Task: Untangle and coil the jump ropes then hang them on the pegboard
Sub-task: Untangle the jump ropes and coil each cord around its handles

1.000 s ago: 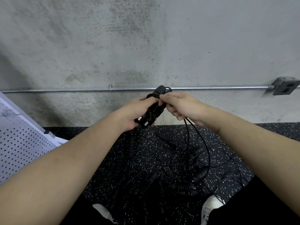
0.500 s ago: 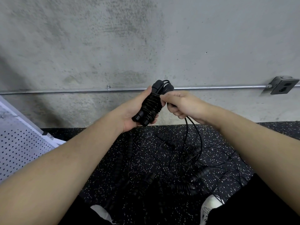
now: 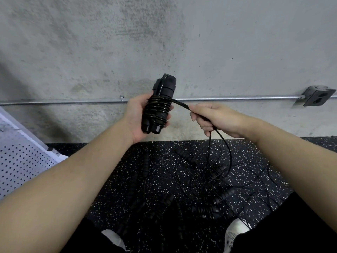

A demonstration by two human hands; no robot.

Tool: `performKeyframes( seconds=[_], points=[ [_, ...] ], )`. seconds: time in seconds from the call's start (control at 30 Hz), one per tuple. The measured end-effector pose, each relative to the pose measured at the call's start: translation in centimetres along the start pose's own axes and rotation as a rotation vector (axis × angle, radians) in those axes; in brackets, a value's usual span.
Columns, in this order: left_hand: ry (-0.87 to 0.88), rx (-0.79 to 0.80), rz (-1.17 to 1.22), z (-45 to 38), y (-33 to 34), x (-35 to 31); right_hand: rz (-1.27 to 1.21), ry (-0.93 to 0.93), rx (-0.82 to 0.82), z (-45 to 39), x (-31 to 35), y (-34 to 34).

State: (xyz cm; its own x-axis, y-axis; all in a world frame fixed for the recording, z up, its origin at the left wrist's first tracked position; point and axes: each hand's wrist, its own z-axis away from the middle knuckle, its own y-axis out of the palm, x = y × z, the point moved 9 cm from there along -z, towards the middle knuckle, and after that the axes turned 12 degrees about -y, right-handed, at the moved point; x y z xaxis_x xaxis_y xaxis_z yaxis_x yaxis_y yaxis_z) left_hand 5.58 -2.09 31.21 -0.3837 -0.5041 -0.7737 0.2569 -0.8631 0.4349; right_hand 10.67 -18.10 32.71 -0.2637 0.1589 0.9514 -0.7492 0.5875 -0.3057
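Observation:
My left hand (image 3: 135,117) grips a pair of black jump-rope handles (image 3: 159,105) held upright side by side, with black cord wound several times round them. From the wraps the cord (image 3: 180,104) runs right into my right hand (image 3: 213,117), which grips it in a closed fist; the slack drops in a loop to the floor. A tangle of other black jump ropes (image 3: 209,183) with ribbed handles lies on the speckled black floor below my hands. The white pegboard (image 3: 20,161) leans at the left edge.
A concrete wall (image 3: 164,42) stands close in front, with a metal conduit (image 3: 237,97) running along it to an outlet box (image 3: 318,95) at the right. My white shoes (image 3: 235,232) show at the bottom, beside the ropes.
My hands have risen and moved apart. The right hand has slid away to the right along the cord, drawing it out taut from the wrapped handles, which now stand more upright.

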Motion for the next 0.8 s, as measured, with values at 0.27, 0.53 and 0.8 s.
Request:
performKeyframes(
  seconds=[0.27, 0.53, 0.8],
  points=[
    [-0.04, 0.18, -0.105, 1.1, 1.9, 0.3, -0.012, 0.014, 0.1, 0.6, -0.7, -0.7],
    [-0.102, 0.299, -0.455, 1.5, 3.1, 1.9, 0.183, 0.165, -0.086, 0.4, -2.1, -3.1],
    [-0.085, 0.283, -0.746, 1.0, 3.7, 2.7, -0.039, 0.187, -0.091, 0.0, -3.3, -3.3]
  ],
)
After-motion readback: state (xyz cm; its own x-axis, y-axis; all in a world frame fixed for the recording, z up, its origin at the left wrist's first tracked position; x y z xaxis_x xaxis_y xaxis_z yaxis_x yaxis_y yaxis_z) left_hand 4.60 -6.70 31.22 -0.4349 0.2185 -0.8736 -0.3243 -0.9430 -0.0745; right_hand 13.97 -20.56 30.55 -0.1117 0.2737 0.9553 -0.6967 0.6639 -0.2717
